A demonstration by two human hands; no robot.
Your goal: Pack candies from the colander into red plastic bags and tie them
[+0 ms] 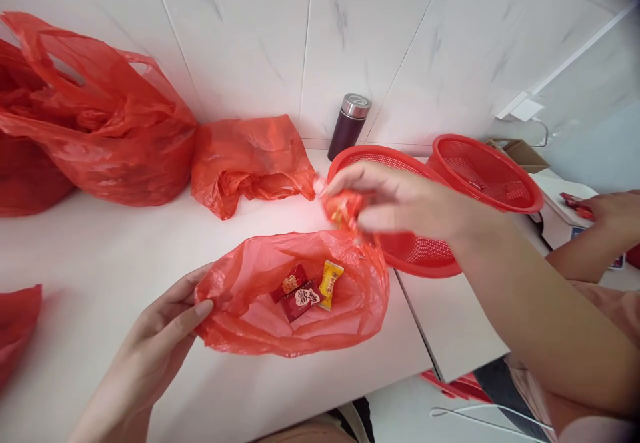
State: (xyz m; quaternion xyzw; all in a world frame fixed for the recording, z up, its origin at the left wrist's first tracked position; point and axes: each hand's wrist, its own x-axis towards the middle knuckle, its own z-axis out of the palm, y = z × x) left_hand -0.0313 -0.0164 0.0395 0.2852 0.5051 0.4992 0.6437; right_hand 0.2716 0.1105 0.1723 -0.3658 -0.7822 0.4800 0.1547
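Observation:
My left hand (165,326) pinches the left rim of an open red plastic bag (250,336) that lies on the white counter (100,256). In the bag lie two red wrapped candies (296,293) and a yellow one (330,282). My right hand (400,200) reaches in from the right and hovers above the bag's far rim. Its fingers are closed on a small bunch of red and orange wrapped candies (343,206). Just behind that hand stands a red mesh basket (420,256).
A second red mesh basket (487,173) leans at the back right. A dark flask with a steel cap (349,126) stands against the tiled wall. Full red bags (100,130), (250,160) sit at the back left. Another person's hand (617,216) rests at the far right.

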